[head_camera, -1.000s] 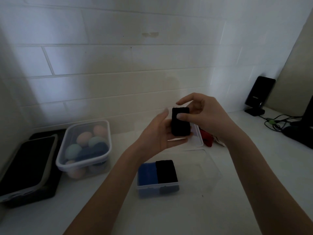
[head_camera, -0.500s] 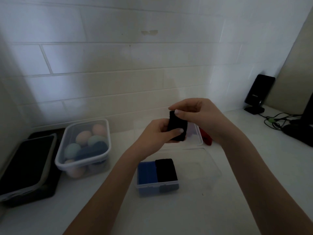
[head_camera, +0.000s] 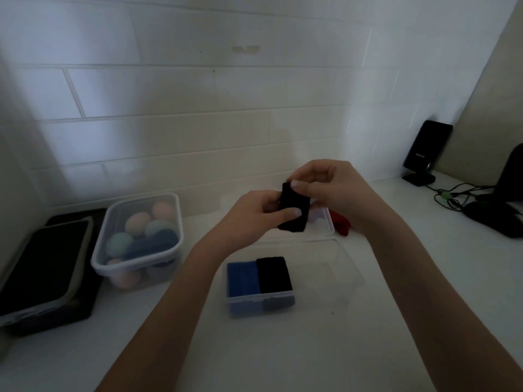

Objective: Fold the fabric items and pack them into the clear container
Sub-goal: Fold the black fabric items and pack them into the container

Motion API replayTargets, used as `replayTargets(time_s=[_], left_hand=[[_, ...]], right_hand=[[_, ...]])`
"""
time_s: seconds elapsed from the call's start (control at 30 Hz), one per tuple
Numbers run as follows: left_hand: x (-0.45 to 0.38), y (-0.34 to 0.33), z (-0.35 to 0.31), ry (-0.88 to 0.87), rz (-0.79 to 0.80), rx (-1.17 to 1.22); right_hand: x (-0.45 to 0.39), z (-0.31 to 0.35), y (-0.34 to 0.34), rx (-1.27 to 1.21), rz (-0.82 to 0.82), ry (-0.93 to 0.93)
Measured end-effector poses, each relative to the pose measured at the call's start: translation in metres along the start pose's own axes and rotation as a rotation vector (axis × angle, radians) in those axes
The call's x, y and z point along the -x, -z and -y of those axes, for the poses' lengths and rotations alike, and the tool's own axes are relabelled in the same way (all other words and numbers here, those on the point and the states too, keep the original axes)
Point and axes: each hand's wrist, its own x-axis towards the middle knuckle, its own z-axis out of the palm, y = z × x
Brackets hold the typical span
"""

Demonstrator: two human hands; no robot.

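Above the clear container [head_camera: 334, 274], both hands hold a small folded black fabric piece [head_camera: 293, 208]; the left hand [head_camera: 254, 215] grips its lower left side with thumb across the front, and the right hand [head_camera: 329, 183] pinches its top corner between thumb and fingers. Inside the clear container, at its left end, a folded blue fabric [head_camera: 243, 278] and a folded black fabric [head_camera: 274, 274] lie side by side, touching; its right part holds nothing visible. Left of the clear container stands a lidless plastic tub [head_camera: 138, 239] filled with pastel balls [head_camera: 135, 223]; behind the clear container lie a clear lid [head_camera: 322, 222] and a red fabric item [head_camera: 341, 225].
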Motion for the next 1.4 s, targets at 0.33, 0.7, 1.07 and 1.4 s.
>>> replayTargets(time_s=[0.33, 0.7, 1.07, 1.4], left_hand=[[0.049, 0.000, 0.003, -0.167, 0.014, -0.731], [0.059, -0.006, 0.016, -0.069, 0.212, -0.835], [0.060, -0.007, 0.015, -0.039, 0.209, -0.767], [0.058, -0.005, 0.013, -0.094, 0.270, -0.717]], right_hand=[[0.037, -0.033, -0.006, 0.324, 0.314, -0.173], [0.059, -0.039, -0.042, 0.636, 0.070, -0.105], [0.056, -0.025, -0.007, 0.782, 0.639, -0.133], [0.047, -0.023, -0.024, 0.986, 0.651, -0.128]])
